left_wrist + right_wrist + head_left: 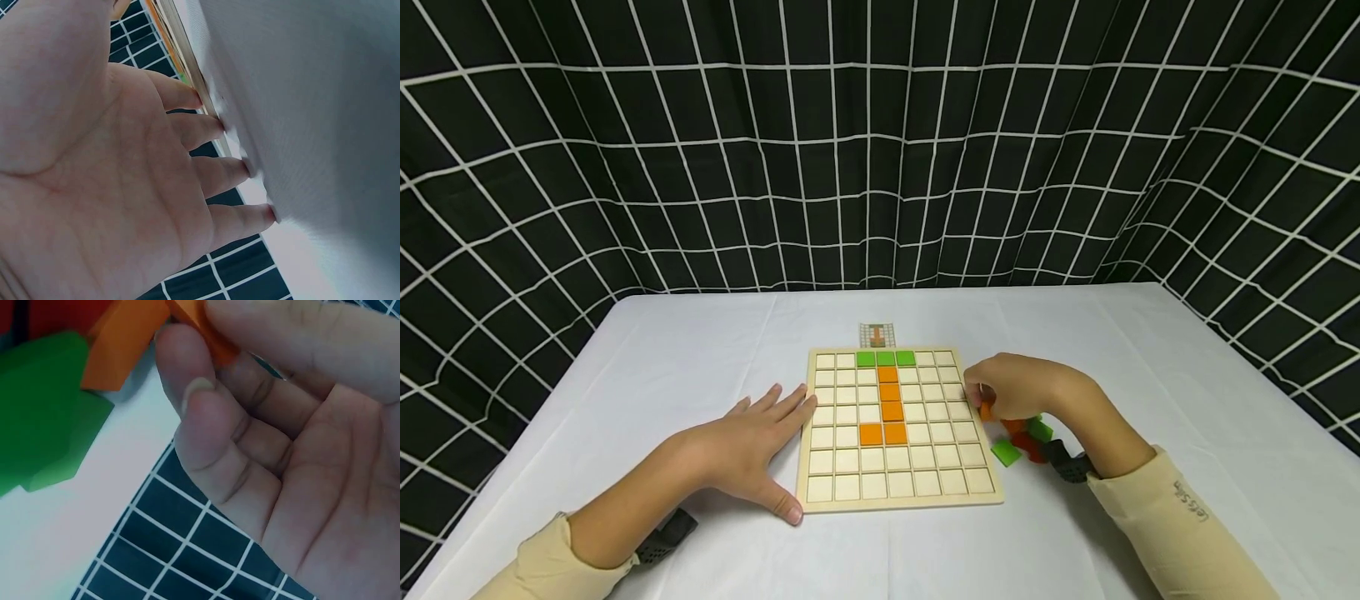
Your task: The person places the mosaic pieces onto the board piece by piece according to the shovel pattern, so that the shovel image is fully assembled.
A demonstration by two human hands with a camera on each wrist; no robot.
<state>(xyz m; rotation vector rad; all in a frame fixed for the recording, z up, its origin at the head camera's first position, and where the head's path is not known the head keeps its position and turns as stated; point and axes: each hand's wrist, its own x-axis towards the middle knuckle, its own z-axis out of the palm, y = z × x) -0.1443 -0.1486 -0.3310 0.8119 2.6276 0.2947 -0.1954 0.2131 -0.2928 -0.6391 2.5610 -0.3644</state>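
The right hand (1018,385) pinched an orange tile (987,411) at its fingertips, just right of the wooden board (902,504); loose tiles (1005,452) lay on its near side. The left hand (745,446), spread wide, touched the board's left edge.

The right hand (281,437) pinches an orange tile (203,331), while to its left in this view green tiles (44,406), another orange tile (119,356) and what seems a red piece (59,315) overlie white cloth (119,469), a gridded curtain (197,544) beyond.
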